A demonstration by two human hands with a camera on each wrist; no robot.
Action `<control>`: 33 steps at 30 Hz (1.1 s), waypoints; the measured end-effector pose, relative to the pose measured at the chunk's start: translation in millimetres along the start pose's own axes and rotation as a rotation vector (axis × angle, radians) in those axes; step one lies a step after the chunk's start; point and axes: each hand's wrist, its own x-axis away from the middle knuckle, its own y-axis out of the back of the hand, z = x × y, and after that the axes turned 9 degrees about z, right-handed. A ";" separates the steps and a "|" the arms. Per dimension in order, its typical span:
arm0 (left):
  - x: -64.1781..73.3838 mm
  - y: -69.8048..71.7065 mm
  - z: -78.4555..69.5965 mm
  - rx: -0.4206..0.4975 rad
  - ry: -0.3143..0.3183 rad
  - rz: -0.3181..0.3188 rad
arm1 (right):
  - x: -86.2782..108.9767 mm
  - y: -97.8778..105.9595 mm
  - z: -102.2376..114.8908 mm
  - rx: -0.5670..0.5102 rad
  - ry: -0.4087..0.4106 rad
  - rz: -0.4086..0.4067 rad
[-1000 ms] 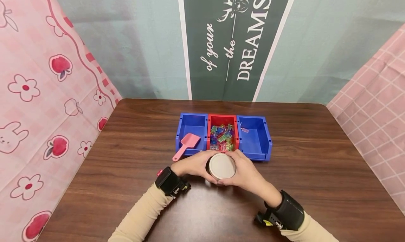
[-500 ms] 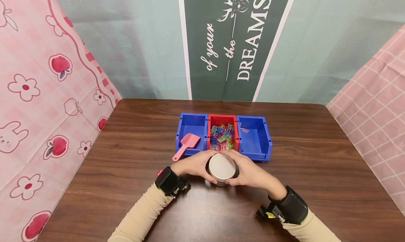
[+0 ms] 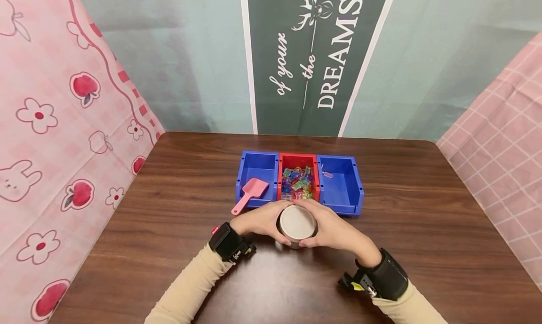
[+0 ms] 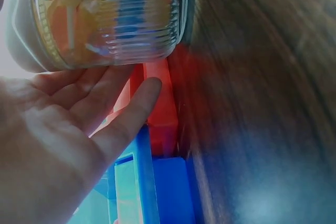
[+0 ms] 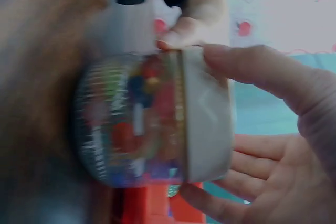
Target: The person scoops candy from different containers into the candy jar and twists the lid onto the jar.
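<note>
A ribbed clear jar (image 4: 131, 19) full of colourful pieces stands upright on the table, capped by a whitish lid (image 3: 297, 222). My left hand (image 3: 264, 220) curves round its left side, thumb in front and fingers behind. From the right, my right hand (image 3: 332, 227) grips the lid; in the right wrist view its thumb (image 5: 262, 66) lies along the lid's near edge and the fingers reach round the far side. Just behind the jar is a red bin (image 3: 298, 160) of shiny, see-through coloured trinkets (image 3: 298, 182).
Blue bins flank the red one. Across the left blue bin (image 3: 259, 160) lies a pink scoop (image 3: 254, 187), its handle sticking out over the front. The right blue bin (image 3: 342, 187) holds a small pink-ended item (image 3: 328, 174). Fabric curtains (image 3: 199, 70) surround the wooden table (image 3: 190, 173).
The right thumb has moved rightward from beside the left thumb, then slightly back, as the right wrist shifted. The left hand and jar have stayed almost in place.
</note>
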 end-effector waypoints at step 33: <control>2.3 -1.9 -1.0 0.006 -0.012 -0.022 | -23.0 9.7 44.0 0.170 -0.358 0.061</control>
